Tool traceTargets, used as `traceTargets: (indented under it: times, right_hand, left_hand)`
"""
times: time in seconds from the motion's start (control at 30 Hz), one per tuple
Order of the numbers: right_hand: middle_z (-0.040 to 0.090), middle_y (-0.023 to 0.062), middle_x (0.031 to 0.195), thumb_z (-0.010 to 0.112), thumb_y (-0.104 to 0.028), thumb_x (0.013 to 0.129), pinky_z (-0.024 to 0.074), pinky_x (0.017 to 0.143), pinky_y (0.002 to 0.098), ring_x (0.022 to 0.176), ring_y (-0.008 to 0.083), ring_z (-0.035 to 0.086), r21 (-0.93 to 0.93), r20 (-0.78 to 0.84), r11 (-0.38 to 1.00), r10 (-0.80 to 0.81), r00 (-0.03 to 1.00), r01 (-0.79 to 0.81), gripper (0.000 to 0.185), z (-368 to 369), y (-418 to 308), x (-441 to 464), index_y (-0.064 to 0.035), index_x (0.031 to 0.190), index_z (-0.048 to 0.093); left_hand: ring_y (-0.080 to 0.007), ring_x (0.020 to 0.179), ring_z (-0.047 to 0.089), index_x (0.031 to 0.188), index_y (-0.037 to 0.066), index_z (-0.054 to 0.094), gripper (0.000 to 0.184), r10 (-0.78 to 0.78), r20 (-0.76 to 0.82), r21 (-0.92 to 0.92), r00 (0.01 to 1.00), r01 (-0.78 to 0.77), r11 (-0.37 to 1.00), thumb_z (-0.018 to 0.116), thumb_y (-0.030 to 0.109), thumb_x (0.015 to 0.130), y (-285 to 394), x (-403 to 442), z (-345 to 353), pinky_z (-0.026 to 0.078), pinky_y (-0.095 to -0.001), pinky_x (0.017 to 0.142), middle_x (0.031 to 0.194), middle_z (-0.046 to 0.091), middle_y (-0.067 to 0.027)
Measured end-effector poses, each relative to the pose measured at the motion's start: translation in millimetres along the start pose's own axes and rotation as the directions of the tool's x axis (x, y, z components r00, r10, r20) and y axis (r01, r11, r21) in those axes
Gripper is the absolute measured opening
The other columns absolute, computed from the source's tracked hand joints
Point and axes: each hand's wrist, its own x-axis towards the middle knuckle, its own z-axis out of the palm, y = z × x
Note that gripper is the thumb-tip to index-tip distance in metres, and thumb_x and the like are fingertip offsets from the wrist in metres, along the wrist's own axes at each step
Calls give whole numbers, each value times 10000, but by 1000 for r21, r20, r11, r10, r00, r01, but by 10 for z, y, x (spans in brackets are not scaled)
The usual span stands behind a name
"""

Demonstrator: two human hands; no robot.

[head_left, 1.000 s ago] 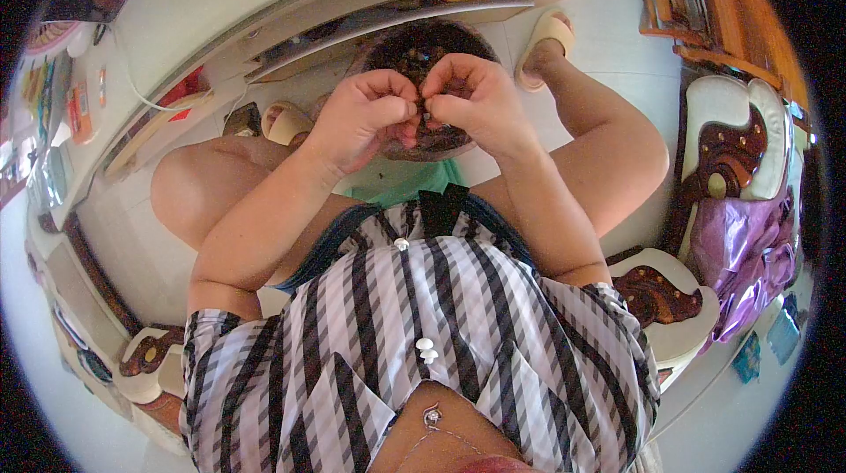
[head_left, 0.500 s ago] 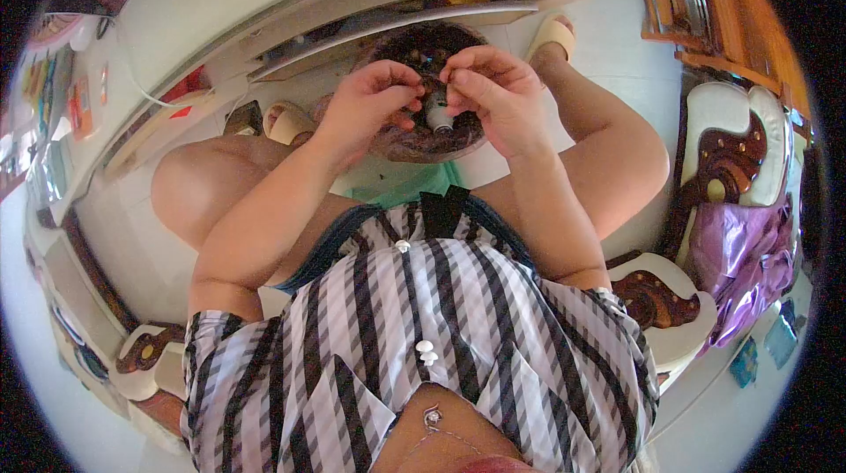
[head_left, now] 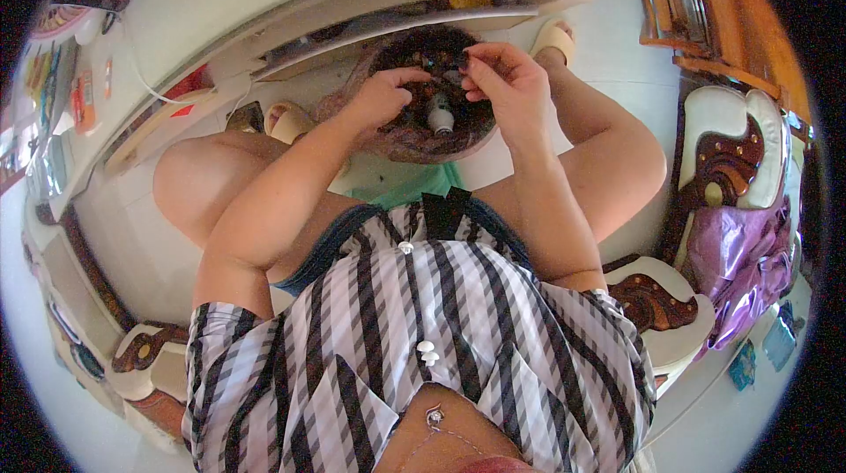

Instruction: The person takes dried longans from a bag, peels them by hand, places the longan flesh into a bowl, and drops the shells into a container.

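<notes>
Between my knees is a round, dark-filled container point(head_left: 471, 140) with what looks like clear plastic around its rim. Inside it lies a small grey-white, bottle-shaped object point(head_left: 441, 116) among dark bits too small to name. My left hand point(head_left: 384, 99) is over the container's left side, its index finger stretched toward the contents and nothing visible in its grasp. At the right side, my right hand point(head_left: 507, 85) pinches a small dark piece point(head_left: 463, 60) between thumb and fingertips.
Green plastic point(head_left: 410, 186) lies under the container. Beyond it stands a low cabinet with an open drawer point(head_left: 397, 22). To the right are a carved white chair point(head_left: 727, 142) and a shiny purple cloth point(head_left: 736, 253). Wooden furniture point(head_left: 696, 10) fills the upper right.
My hands have moved apart. The left has lowered toward the contents with its index finger out; the right has shifted slightly right, a dark piece now showing at its fingertips.
</notes>
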Motion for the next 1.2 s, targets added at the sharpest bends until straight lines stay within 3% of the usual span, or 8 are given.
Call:
traceTargets:
  times: [0.27,0.37,0.63,0.7,0.8,0.9,1.0,1.2]
  right_hand:
    - [595,53,748,601,-52,767,460,555,204,624,98,552,-117,-24,993,-18,1000,15,111,57,-173,5,-2,865,587]
    - [594,35,667,643,-36,724,437,538,194,590,76,536,-28,15,993,-111,994,111,101,200,-362,18,-11,814,605]
    - [597,32,648,658,-161,709,430,546,230,565,85,525,-307,240,643,-662,710,702,167,997,-1403,660,-18,790,625]
    - [568,-4,639,618,-141,762,389,497,188,536,41,481,-421,254,551,-691,677,720,159,1206,-1540,904,-22,866,633]
    - [629,149,836,540,-100,773,463,601,364,686,238,608,-497,356,578,-544,760,647,173,1341,-1688,1243,-19,902,621]
    - [646,113,841,536,-103,790,463,669,344,728,266,606,-329,312,766,-464,829,553,192,1281,-1759,1206,-55,954,624]
    - [580,-6,664,596,-139,784,388,488,188,541,48,486,-401,283,558,-678,678,726,172,989,-1689,1071,-29,909,639]
    - [597,25,716,574,-130,801,416,533,183,599,60,523,-374,0,659,-704,710,653,192,81,-2079,891,11,923,622]
  left_hand:
    - [-155,744,579,1073,-11,533,340,-33,73,27,997,31,999,549,48,738,283,-122,30,455,-279,679,826,624,-111]
    - [-239,745,592,979,34,572,305,369,-54,300,928,-338,892,589,107,684,228,-143,99,463,-332,688,797,608,-122]
    - [-285,874,551,909,64,610,237,365,48,494,930,-339,800,549,185,714,476,-222,186,419,-392,800,900,584,-117]
    - [-281,879,548,908,62,610,227,352,46,509,935,-325,797,543,189,731,496,-207,189,411,-396,809,898,582,-115]
    - [-315,861,548,917,59,590,226,358,42,536,933,-324,780,561,187,734,534,-212,180,440,-389,772,906,571,-133]
    - [-317,848,550,908,57,590,216,403,28,505,915,-361,784,561,186,737,566,-226,190,442,-387,763,895,570,-136]
    - [-293,849,555,898,55,606,213,395,35,508,918,-356,784,546,192,746,644,-293,161,433,-383,769,889,581,-122]
    - [-310,811,556,857,51,605,184,454,27,448,891,-417,791,541,180,743,719,-393,145,440,-393,734,859,577,-133]
